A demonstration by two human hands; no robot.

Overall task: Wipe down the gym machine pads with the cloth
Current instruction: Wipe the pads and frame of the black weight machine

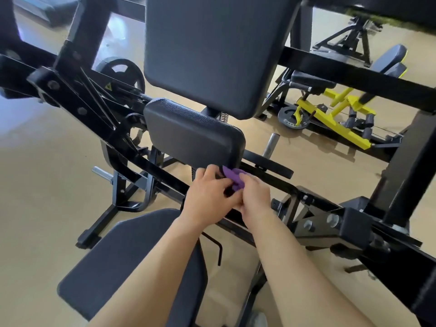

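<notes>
— Where's the purple cloth (232,178)?
— Bunched at the near right corner of the small black pad (191,133), touching its lower edge, just above the black frame bar (280,184).
— And the hands?
— The left hand (207,192) and right hand (253,197) both have curled fingers pinching the cloth between them. The seat pad (122,267) lies under the left forearm.
</notes>
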